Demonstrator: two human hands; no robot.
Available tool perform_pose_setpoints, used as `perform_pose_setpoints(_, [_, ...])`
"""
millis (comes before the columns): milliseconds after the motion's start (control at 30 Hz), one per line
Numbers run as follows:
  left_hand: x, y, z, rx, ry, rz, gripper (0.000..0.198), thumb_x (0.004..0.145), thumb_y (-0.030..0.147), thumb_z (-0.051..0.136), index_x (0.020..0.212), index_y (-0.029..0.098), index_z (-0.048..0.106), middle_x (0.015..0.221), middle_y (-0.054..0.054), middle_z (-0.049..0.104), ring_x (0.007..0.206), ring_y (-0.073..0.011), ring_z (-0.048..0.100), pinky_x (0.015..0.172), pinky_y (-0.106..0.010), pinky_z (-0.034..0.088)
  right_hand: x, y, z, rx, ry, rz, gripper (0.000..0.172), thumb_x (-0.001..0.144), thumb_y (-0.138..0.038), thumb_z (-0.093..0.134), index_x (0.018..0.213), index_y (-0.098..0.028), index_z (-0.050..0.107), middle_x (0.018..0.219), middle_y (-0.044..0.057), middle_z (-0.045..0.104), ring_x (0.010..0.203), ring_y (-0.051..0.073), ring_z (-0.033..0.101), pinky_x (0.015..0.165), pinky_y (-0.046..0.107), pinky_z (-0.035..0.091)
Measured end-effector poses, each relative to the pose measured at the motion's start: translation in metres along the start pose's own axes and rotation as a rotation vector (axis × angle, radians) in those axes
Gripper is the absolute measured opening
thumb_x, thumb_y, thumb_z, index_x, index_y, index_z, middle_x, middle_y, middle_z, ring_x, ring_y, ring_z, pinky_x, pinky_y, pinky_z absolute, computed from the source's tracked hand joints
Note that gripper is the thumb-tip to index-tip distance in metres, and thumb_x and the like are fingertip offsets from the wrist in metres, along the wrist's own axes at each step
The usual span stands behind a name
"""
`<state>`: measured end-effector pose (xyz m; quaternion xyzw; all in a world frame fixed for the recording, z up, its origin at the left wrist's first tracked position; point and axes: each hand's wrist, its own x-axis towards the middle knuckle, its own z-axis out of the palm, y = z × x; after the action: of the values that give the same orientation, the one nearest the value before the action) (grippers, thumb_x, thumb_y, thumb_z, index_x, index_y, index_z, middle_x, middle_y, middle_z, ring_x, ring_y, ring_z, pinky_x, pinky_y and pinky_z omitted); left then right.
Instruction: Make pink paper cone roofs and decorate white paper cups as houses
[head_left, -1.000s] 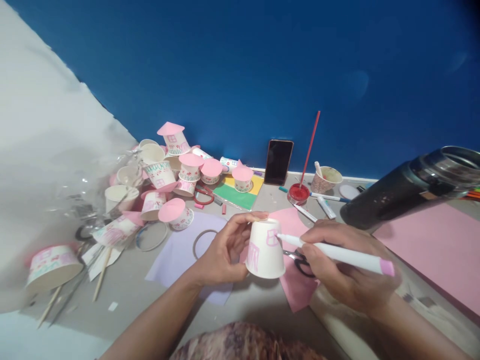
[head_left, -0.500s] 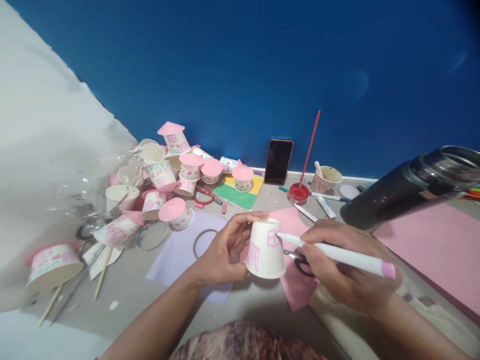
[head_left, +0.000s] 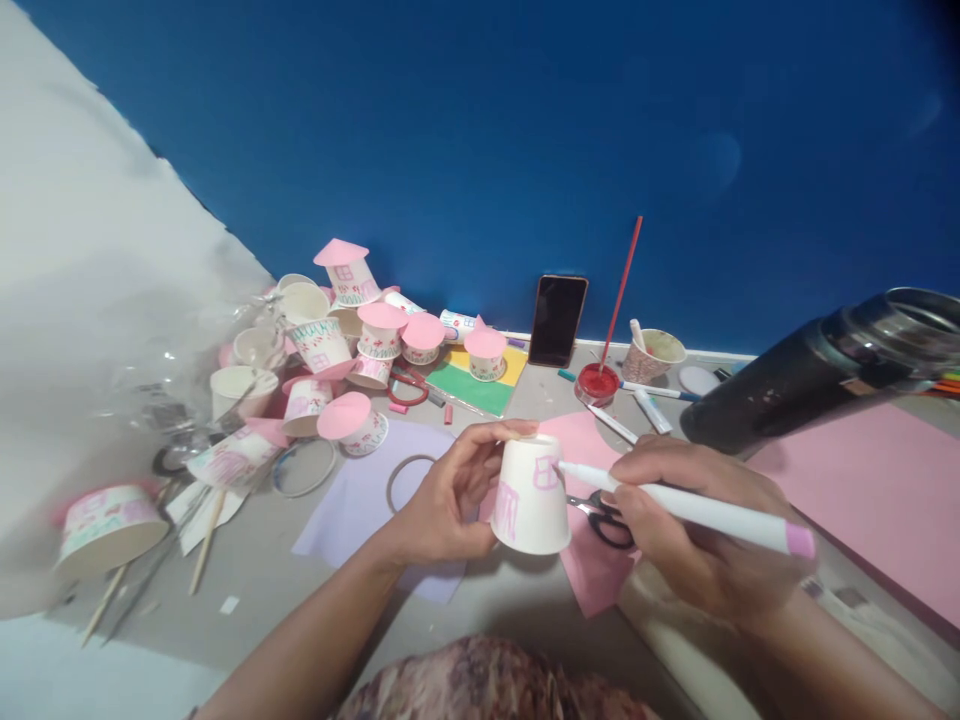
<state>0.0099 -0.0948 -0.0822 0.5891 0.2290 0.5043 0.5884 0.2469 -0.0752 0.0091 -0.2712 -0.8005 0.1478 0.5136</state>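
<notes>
Upside down in my left hand (head_left: 454, 495) is a white paper cup (head_left: 534, 510), its thumb near the rim and fingers at the base. A pink-purple window is drawn near the cup's top, and a door-like shape lies lower on the left. My right hand (head_left: 697, 530) grips a white felt-tip marker (head_left: 720, 515) with a pink end; its tip is at the window's right edge. Behind the cup and right hand, scissors (head_left: 607, 520) with black handles lie on pink paper (head_left: 592, 580).
Several decorated cups with pink paper roofs (head_left: 382, 317) are heaped at the left. A phone (head_left: 558, 320) leans on the blue wall. Right of it are a red paint jar (head_left: 598, 385) with a brush and a paper cup (head_left: 654, 357). A dark flask (head_left: 795, 370) stands at the right.
The marker and my right hand have shifted slightly to the right, with the tip still close to the window. The cup stays in my left hand, almost unmoved.
</notes>
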Motion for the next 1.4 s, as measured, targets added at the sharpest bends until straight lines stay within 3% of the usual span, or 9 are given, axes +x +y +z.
perform_pose_setpoints(367, [0.001, 0.001, 0.0, -0.021, 0.02, 0.01, 0.076, 0.075, 0.004, 0.08, 0.139, 0.033, 0.052, 0.153, -0.012, 0.05, 0.144, -0.0274, 0.051, 0.116, -0.038, 0.042, 0.007, -0.003, -0.004, 0.031, -0.182, 0.018, 0.019, 0.087, -0.007, 0.058, 0.078, -0.021, 0.067, 0.062, 0.001, 0.07, 0.047, 0.014, 0.063, 0.045, 0.026, 0.05])
perform_pose_setpoints(600, [0.002, -0.001, 0.0, -0.038, 0.016, -0.002, 0.075, 0.074, 0.006, 0.081, 0.138, 0.033, 0.052, 0.153, -0.013, 0.05, 0.143, -0.029, 0.051, 0.116, -0.04, 0.04, -0.014, 0.005, 0.0, -0.029, 0.097, 0.122, 0.015, 0.088, -0.012, 0.066, 0.093, -0.025, 0.071, 0.076, 0.003, 0.075, 0.06, 0.02, 0.069, 0.053, 0.034, 0.054])
perform_pose_setpoints(733, [0.004, 0.0, 0.001, -0.006, 0.079, 0.023, 0.075, 0.072, 0.012, 0.086, 0.137, 0.032, 0.053, 0.147, -0.013, 0.054, 0.13, -0.0298, 0.06, 0.111, -0.042, 0.044, -0.018, 0.014, 0.002, -0.108, 0.135, 0.101, 0.025, 0.093, -0.012, 0.064, 0.113, -0.026, 0.07, 0.082, 0.002, 0.078, 0.069, 0.021, 0.074, 0.065, 0.035, 0.059])
perform_pose_setpoints(800, [0.004, 0.001, 0.001, 0.045, 0.141, 0.021, 0.075, 0.071, 0.019, 0.088, 0.137, 0.031, 0.055, 0.14, -0.012, 0.058, 0.127, -0.0301, 0.06, 0.109, -0.042, 0.045, -0.015, 0.017, 0.002, -0.109, 0.085, 0.099, 0.027, 0.096, -0.011, 0.059, 0.118, -0.025, 0.068, 0.085, 0.002, 0.079, 0.07, 0.019, 0.074, 0.067, 0.033, 0.059])
perform_pose_setpoints(900, [0.003, 0.003, -0.003, 0.169, 0.193, -0.006, 0.077, 0.072, 0.032, 0.09, 0.14, 0.029, 0.055, 0.137, -0.012, 0.056, 0.13, -0.0334, 0.055, 0.107, -0.042, 0.046, -0.008, 0.022, 0.002, -0.114, -0.107, 0.1, 0.026, 0.094, -0.024, 0.07, 0.12, -0.024, 0.065, 0.098, 0.005, 0.079, 0.077, 0.02, 0.075, 0.07, 0.032, 0.06])
perform_pose_setpoints(1033, [0.001, 0.01, -0.004, 0.483, 0.125, 0.03, 0.091, 0.067, 0.034, 0.094, 0.147, 0.032, 0.051, 0.141, -0.012, 0.053, 0.132, -0.0362, 0.051, 0.11, -0.047, 0.044, -0.006, 0.026, 0.005, -0.117, -0.384, 0.082, 0.08, 0.076, -0.04, 0.089, 0.144, -0.022, 0.051, 0.125, 0.014, 0.071, 0.111, 0.031, 0.068, 0.087, 0.043, 0.061])
perform_pose_setpoints(1133, [-0.001, 0.017, -0.001, 0.65, 0.088, 0.101, 0.103, 0.068, 0.034, 0.094, 0.156, 0.038, 0.039, 0.146, -0.012, 0.051, 0.13, -0.0356, 0.052, 0.11, -0.048, 0.043, -0.01, 0.027, 0.008, -0.116, -0.512, 0.055, 0.094, 0.071, -0.037, 0.093, 0.15, -0.025, 0.043, 0.139, 0.015, 0.065, 0.124, 0.034, 0.059, 0.096, 0.049, 0.058])
perform_pose_setpoints(1267, [-0.005, 0.017, 0.004, 0.621, 0.142, 0.153, 0.123, 0.059, 0.04, 0.099, 0.161, 0.039, 0.03, 0.153, -0.014, 0.046, 0.134, -0.0392, 0.05, 0.112, -0.051, 0.041, -0.013, 0.028, 0.009, -0.048, -0.498, 0.067, 0.084, 0.075, -0.03, 0.089, 0.146, -0.028, 0.044, 0.141, 0.013, 0.064, 0.126, 0.034, 0.058, 0.097, 0.051, 0.057])
perform_pose_setpoints(1400, [-0.004, 0.01, 0.007, 0.185, 0.234, 0.011, 0.124, 0.056, 0.046, 0.099, 0.16, 0.039, 0.031, 0.162, -0.013, 0.039, 0.148, -0.0396, 0.038, 0.117, -0.05, 0.037, -0.01, 0.031, 0.008, 0.073, -0.373, 0.167, 0.083, 0.07, -0.031, 0.091, 0.142, -0.028, 0.05, 0.134, 0.012, 0.065, 0.122, 0.032, 0.063, 0.097, 0.046, 0.058])
